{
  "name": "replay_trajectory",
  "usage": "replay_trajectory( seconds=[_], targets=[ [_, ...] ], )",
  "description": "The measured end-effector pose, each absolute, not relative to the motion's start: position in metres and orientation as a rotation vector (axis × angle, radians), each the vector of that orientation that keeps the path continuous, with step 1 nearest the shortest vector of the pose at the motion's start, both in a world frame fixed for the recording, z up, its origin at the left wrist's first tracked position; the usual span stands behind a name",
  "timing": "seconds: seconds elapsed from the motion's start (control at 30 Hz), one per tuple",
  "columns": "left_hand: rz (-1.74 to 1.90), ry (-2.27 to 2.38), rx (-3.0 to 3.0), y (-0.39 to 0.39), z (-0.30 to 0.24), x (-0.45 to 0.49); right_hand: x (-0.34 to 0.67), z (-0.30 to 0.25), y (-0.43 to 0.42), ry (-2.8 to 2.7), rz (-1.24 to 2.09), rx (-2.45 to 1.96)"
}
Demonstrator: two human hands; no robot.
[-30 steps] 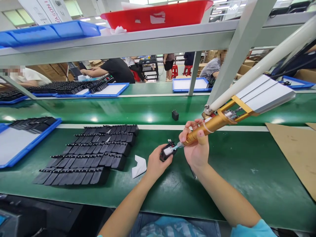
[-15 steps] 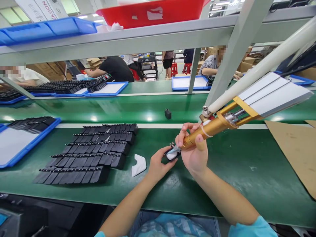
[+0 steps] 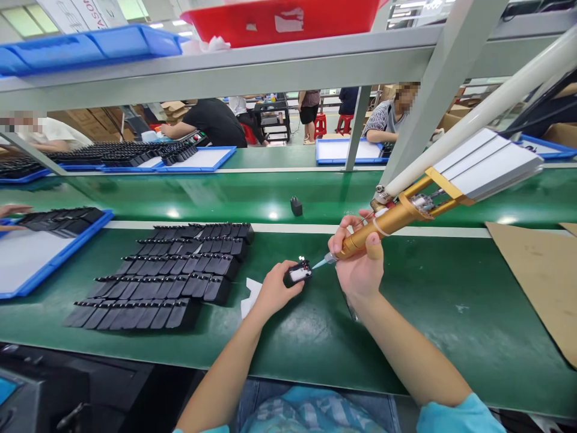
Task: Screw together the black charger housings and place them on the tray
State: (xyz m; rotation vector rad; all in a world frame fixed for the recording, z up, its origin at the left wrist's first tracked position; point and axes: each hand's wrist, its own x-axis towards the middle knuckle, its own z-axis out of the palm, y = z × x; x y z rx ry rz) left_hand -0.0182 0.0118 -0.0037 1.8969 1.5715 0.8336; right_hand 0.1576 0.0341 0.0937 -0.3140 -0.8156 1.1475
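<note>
My left hand grips a black plug adapter housing between thumb and fingers. Its open face shows a white inside, and metal prongs stick up from its far side. Closed round a gold dispensing gun is my right hand. The gun's pale blue tapered nozzle points down-left, its tip at the right edge of the housing; whether it touches, I cannot tell. Left of my hands, several rows of black plug adapters lie on the green bench. A white paper scrap is partly behind my left wrist.
A lone black adapter sits on the green strip beyond the white line. At far left is a blue-rimmed tray with adapters, a person's hand beside it. Cardboard lies at right. Overhead runs a shelf with bins.
My left hand has moved the adapter housing up-left, away from under the nozzle, and its white inside shows more. The lone adapter has shifted left. A person's hand has appeared at the left tray.
</note>
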Motion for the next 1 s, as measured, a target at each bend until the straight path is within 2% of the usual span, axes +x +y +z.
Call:
replay_trajectory(
  seconds=[0.13, 0.3, 0.67, 1.0],
  targets=[
    [0.665, 1.493, 1.816, 0.019, -0.006, -0.032, 0.161, 0.093, 0.039, -0.809, 1.133, -0.33],
    [0.79, 1.362, 1.645, 0.03, -0.009, -0.026, 0.162, 0.092, 0.041, -0.81, 1.136, -0.336],
    [0.951, 1.219, 2.288, 0.019, -0.02, -0.027, 0.163, 0.092, 0.043, -0.804, 1.128, -0.348],
    [0.574, 1.439, 2.41, 0.012, -0.023, -0.01, 0.163, 0.093, 0.045, -0.803, 1.123, -0.375]
  ],
)
